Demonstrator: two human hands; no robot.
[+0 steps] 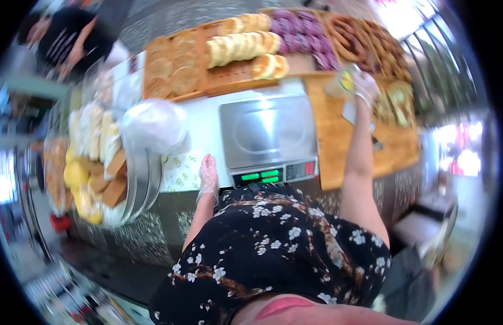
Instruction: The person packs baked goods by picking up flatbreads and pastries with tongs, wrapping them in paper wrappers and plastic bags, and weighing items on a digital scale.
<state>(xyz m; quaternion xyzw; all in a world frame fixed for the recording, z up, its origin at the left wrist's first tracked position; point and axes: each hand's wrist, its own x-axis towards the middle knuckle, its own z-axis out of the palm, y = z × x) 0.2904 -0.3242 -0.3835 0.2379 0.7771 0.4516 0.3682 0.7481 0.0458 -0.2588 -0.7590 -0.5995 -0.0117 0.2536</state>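
Observation:
My right hand (pixel 365 88), in a clear plastic glove, reaches out over a wooden board (pixel 330 157). It is closed on a blurred, clear packet with a yellow-green marking (pixel 343 82); its exact kind is unclear. Just below that hand a pale, flat piece (pixel 349 112) lies on the board. Flatbread slices (pixel 399 103) rest at the board's right side. My left hand (pixel 208 174), also gloved, has its fingers stretched out and holds nothing. It hovers by the left edge of a digital scale (pixel 268 132) with green displays, near a green-patterned white sheet (pixel 182 172).
Wooden trays (pixel 175 65) of flat round breads, pale sliced buns (pixel 243 46), purple buns (pixel 303 35) and brown twists (pixel 351 40) line the back. A clear bin (pixel 146 179) with packed yellow and brown breads stands left. Another person (pixel 73 40) is at upper left.

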